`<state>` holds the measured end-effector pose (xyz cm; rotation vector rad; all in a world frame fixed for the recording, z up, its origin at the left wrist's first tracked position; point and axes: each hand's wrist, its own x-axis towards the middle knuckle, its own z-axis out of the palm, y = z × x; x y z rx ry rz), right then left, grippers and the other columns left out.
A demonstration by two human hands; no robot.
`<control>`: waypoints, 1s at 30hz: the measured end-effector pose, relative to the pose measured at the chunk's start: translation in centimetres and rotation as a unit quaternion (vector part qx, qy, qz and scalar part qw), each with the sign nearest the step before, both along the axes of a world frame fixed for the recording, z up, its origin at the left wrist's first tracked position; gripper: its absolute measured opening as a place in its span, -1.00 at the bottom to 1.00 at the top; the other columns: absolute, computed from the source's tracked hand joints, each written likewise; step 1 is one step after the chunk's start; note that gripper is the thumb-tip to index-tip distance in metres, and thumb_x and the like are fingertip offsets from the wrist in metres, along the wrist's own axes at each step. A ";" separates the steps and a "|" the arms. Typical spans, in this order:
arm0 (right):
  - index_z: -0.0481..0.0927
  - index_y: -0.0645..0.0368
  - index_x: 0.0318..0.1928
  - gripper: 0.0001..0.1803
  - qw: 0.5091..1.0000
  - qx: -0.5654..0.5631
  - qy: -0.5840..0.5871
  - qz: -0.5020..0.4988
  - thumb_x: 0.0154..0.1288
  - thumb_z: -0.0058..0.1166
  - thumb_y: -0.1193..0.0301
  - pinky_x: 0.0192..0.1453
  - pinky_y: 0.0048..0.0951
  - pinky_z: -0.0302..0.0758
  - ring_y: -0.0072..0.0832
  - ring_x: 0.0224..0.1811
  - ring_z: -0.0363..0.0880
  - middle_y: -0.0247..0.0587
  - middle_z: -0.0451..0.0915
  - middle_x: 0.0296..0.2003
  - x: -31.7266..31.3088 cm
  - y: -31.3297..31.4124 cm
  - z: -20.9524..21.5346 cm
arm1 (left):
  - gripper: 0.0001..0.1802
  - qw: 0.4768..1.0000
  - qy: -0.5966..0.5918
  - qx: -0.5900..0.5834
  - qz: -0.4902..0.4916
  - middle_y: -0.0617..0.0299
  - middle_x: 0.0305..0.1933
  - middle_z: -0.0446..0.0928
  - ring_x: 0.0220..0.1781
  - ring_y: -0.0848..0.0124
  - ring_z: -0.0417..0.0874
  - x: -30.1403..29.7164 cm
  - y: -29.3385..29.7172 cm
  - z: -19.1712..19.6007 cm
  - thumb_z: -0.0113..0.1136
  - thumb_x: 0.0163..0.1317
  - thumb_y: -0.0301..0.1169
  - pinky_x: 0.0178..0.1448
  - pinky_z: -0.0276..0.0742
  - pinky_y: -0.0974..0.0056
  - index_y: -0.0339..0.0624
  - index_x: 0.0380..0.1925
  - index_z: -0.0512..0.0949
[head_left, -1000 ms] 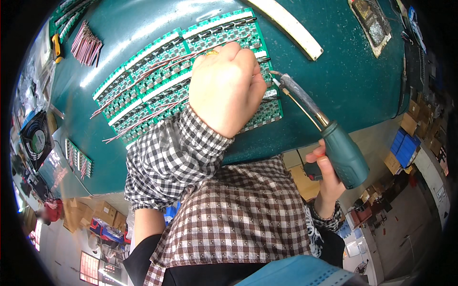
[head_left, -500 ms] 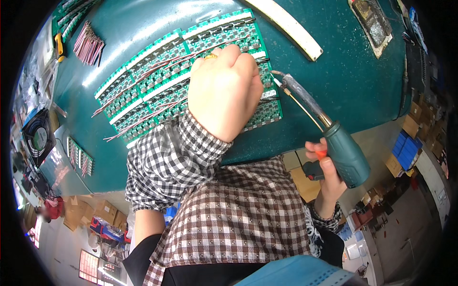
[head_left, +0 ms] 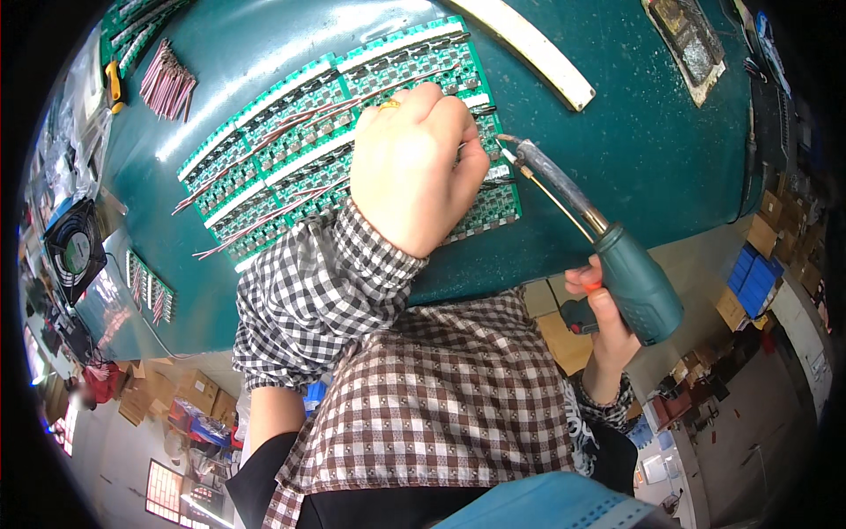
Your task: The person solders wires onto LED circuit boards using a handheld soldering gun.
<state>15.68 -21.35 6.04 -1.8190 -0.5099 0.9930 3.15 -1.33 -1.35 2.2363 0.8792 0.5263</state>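
Over the right part of a panel of green circuit boards (head_left: 405,60), my left hand (head_left: 407,167) is closed, its thumb and forefinger bent together. Its fingertips are turned down and hidden, so what they pinch cannot be made out. Thin red and dark wires (head_left: 304,116) lie across the boards in two long rows, reaching past the left edge. My right hand (head_left: 610,331) grips a dark green soldering gun (head_left: 648,295) by its handle, a finger at the orange-red trigger. Its bent metal tip and thin feed tube point toward the boards' right edge, close to my left hand.
A curved white strip (head_left: 529,53) lies beyond the boards. Far right is a grimy tray (head_left: 689,48). At the left are a bundle of pinkish wires (head_left: 167,86), a yellow-handled tool (head_left: 114,84), a black fan (head_left: 76,249) and a smaller wired board (head_left: 148,286).
My left hand has shifted slightly, and a small gap now shows between its thumb and forefinger. The soldering gun's tip has moved a little to the left.
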 end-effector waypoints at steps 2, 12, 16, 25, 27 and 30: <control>0.45 0.45 -0.05 -0.59 1.000 0.003 -0.005 0.007 0.16 0.09 0.39 -0.22 -0.30 0.61 -0.26 -0.28 0.60 -0.04 0.55 -0.31 -0.1 -0.1 -0.1 | -0.85 1.000 0.001 -0.003 0.000 0.18 -0.54 0.38 -0.46 0.20 0.48 0.0 0.0 0.0 0.22 -0.18 -0.51 -0.32 0.30 0.18 -0.15 -0.60 0.42; 0.46 0.47 -0.07 -0.63 0.999 -0.005 -0.032 0.008 0.12 0.11 0.49 -0.22 -0.32 0.61 -0.31 -0.32 0.59 -0.09 0.56 -0.35 -0.4 0.1 0.0 | -0.87 1.000 0.003 -0.005 0.005 0.16 -0.53 0.39 -0.46 0.18 0.49 0.1 0.0 0.2 0.21 -0.18 -0.51 -0.31 0.33 0.16 -0.17 -0.61 0.43; 0.46 0.46 -0.07 -0.63 0.998 -0.001 -0.052 0.024 0.11 0.10 0.49 -0.22 -0.36 0.58 -0.38 -0.38 0.57 -0.14 0.55 -0.40 -0.3 0.1 0.0 | -0.87 1.000 0.008 -0.005 0.005 0.15 -0.55 0.39 -0.48 0.18 0.49 0.1 0.1 0.3 0.20 -0.19 -0.51 -0.32 0.33 0.16 -0.17 -0.62 0.43; 0.47 0.46 -0.08 -0.65 0.998 -0.010 -0.063 0.025 0.12 0.09 0.51 -0.25 -0.41 0.55 -0.40 -0.41 0.56 -0.17 0.54 -0.44 -0.3 0.2 0.1 | -0.88 1.000 0.014 -0.007 0.008 0.16 -0.54 0.39 -0.45 0.19 0.49 0.2 0.1 0.4 0.20 -0.19 -0.51 -0.31 0.34 0.16 -0.17 -0.62 0.43; 0.47 0.46 -0.08 -0.65 0.998 -0.015 -0.060 0.021 0.12 0.09 0.51 -0.26 -0.42 0.55 -0.40 -0.41 0.56 -0.17 0.54 -0.44 -0.4 0.3 0.2 | -0.88 1.000 0.016 -0.008 0.008 0.16 -0.54 0.40 -0.44 0.19 0.49 0.2 0.1 0.5 0.20 -0.19 -0.51 -0.31 0.34 0.16 -0.17 -0.62 0.43; 0.47 0.46 -0.08 -0.65 0.998 -0.021 -0.056 0.008 0.12 0.09 0.51 -0.26 -0.42 0.55 -0.40 -0.42 0.56 -0.17 0.54 -0.44 -0.6 0.4 0.2 | -0.88 1.000 0.017 -0.007 0.007 0.16 -0.54 0.40 -0.44 0.19 0.49 0.2 0.1 0.4 0.19 -0.19 -0.50 -0.32 0.34 0.16 -0.17 -0.62 0.43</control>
